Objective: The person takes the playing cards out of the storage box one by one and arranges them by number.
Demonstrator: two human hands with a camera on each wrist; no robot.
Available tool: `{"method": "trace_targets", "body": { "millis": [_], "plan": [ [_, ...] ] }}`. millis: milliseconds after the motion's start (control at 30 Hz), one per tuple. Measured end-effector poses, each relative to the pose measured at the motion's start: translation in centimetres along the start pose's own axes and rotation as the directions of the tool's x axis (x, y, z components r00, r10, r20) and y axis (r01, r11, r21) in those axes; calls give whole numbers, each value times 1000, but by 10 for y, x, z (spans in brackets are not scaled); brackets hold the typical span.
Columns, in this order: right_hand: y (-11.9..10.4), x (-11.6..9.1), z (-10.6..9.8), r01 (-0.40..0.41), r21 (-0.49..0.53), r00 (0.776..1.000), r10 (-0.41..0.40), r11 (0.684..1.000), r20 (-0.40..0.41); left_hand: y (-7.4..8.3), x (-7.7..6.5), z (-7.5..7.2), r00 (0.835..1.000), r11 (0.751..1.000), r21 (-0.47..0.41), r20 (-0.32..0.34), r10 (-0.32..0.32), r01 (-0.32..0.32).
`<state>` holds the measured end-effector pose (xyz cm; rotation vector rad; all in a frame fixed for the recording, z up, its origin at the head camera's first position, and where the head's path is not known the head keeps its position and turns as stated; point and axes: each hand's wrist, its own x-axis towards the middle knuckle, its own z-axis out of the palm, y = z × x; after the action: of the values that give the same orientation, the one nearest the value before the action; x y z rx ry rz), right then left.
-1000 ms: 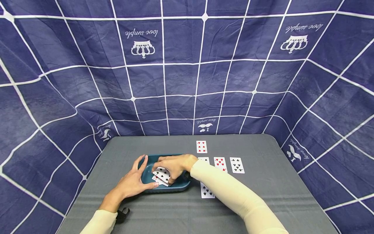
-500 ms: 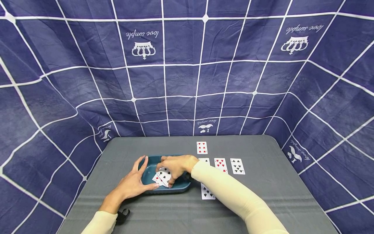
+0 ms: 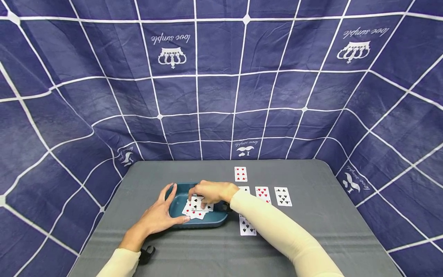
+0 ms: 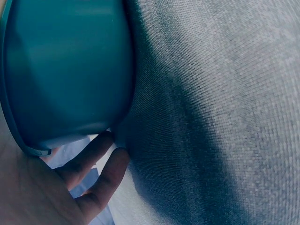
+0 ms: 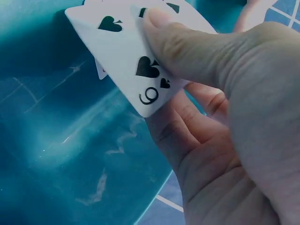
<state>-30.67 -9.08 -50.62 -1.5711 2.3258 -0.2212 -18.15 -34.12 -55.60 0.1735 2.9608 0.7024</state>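
My left hand grips the left end of a blue-green tray, thumb on the near rim and fingers at the far rim. In the left wrist view the tray's outer wall fills the upper left. Over the tray, my right hand pinches a spade playing card, with the thumb pressed on its face. The right wrist view has this spade card close up, fingers beneath it. Loose diamond cards lie face up in the tray under it, partly covered.
Right of the tray, several face-up cards lie on the grey table: red hearts at the back, more hearts, clubs and spades. My right sleeve partly covers some. A blue curtain stands behind.
The spade card has turned from tilted to nearly level with the tray's long side. My right hand has shifted slightly right with it, and more diamonds show beneath. My left hand stays on the tray.
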Motion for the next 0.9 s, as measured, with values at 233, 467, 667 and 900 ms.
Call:
{"method": "trace_targets", "body": {
  "millis": [233,467,667,900],
  "plan": [
    [7,-9,-6,3,80,997,3,997,-74,1,1,0,1000,1000,5,6,2,-2],
    [15,-25,-12,4,166,984,25,986,-174,4,1,-2,1000,1000,6,11,-1,1],
    [21,-39,-17,-9,329,967,91,944,-236,5,0,-3,1000,1000,7,10,-6,6],
    [33,-57,-18,-22,411,949,148,911,-278,6,-2,-3,1000,1000,7,7,-7,7]
  ]
}}
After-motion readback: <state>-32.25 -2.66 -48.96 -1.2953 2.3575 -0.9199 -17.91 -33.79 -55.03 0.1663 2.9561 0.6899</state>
